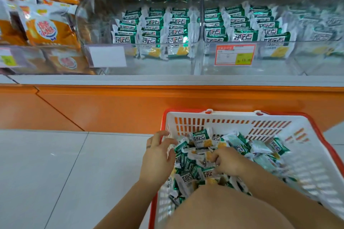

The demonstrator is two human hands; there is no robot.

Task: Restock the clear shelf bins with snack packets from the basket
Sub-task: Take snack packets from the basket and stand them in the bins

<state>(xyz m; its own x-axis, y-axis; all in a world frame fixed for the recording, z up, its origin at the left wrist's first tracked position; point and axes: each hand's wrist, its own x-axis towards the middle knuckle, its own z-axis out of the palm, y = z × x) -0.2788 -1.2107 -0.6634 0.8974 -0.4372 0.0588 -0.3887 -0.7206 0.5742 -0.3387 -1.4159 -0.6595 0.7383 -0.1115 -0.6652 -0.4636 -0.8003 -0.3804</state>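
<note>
Now gathering: the right hand [226, 161] curls its grip round snack packets [202, 140] heaped in the basket [305, 169], while the left hand [158, 156] rests open beside them. Next, probably, lift a handful to the clear bins [149, 67].

The right hand [226, 161] has its fingertips buried in the snack packets [188, 173] — price tag [235, 55] print blurred

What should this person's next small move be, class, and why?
Probably gather a bunch of snack packets between both hands and lift it toward the clear bins. The right hand curls its fingers into the loose pile in the basket, the left hand lies open against it, and the bins have bare space in front of their rows.
</note>
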